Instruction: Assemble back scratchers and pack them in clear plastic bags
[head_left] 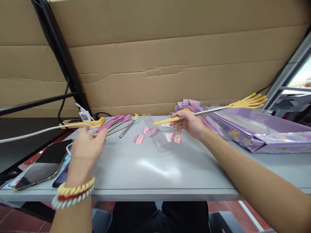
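My right hand is closed round a yellow back scratcher, its metal rod pointing right and ending in a yellow hand-shaped head. My left hand is over the table's left side, beside a pile of pink and metal scratchers; its fingertips are blurred and what they touch is unclear. A scratcher with a small yellow head lies right of the pile. Between my hands are a clear plastic sleeve, a purple card and pink cards.
A purple box with plastic sleeves stands at the right. Two phones, one large, lie at the left edge. A white cable crosses to a yellow power strip. Cardboard rises behind the grey table.
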Motion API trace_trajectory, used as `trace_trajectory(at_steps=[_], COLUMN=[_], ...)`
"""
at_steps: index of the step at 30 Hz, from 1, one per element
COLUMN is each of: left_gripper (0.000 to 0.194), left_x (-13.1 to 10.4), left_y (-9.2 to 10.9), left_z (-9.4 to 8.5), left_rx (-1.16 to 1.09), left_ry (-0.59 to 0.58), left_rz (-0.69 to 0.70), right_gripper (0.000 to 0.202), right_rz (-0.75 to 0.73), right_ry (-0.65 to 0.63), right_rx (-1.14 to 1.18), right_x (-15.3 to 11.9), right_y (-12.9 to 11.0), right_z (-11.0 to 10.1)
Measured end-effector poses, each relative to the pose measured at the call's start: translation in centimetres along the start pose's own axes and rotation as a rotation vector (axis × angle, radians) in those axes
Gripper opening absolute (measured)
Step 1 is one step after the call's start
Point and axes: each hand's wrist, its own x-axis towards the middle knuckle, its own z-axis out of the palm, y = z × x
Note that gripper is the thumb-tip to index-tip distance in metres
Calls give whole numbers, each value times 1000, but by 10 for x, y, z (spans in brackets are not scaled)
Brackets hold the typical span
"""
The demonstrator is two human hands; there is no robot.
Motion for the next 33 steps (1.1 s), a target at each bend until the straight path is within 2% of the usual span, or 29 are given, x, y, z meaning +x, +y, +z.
trace_trajectory(at_steps=[1, 2, 3, 5, 7, 8, 10, 13, 16, 19, 22, 26, 33], left_gripper=[41, 53, 65, 71, 54, 43, 33, 28, 31, 33, 38, 46, 53], left_x=[-12, -25, -38, -61, -73, -74, -67, -44, -24, -18, -19, -15, 2], left_y=[1, 4, 8, 18, 33, 43, 65, 99, 120, 119, 108, 95, 82], left_z=[-4, -7, -9, -10, -6, -2, 11, 41, 76, 105, 118, 118, 120], left_rx=[38, 35, -26, -241, -211, -134, -6, 82, 137, 90, 64, 28, -13], left_ry=[25, 128, 170, 106, -66, -179, -310, -375, -476, -602, -661, -621, -601], left_rz=[-33, -90, -127, -5, 195, 294, 485, 734, 859, 891, 859, 844, 763], right_gripper=[17, 17, 17, 17, 18, 18, 18, 17, 16, 16, 20, 32, 44], right_rz=[-3, -6, -7, -10, -9, -8, -12, -26, -45, -42, -18, -27, -53], right_ry=[-1, -1, -1, 4, 11, 10, -5, -43, -61, -89, -106, -72, 67], right_rx=[-5, -11, -16, -26, -32, -32, -27, -8, 22, 44, 12, 22, 102], right_x=[0, 1, 1, 1, 1, 1, 0, 1, 1, 0, 0, -1, 1], right_y=[0, 1, 1, 2, 2, 2, 3, 3, 4, 5, 6, 5, -8], right_z=[-1, -1, -1, -1, -1, -1, -1, -2, -2, 1, 5, 5, -18])
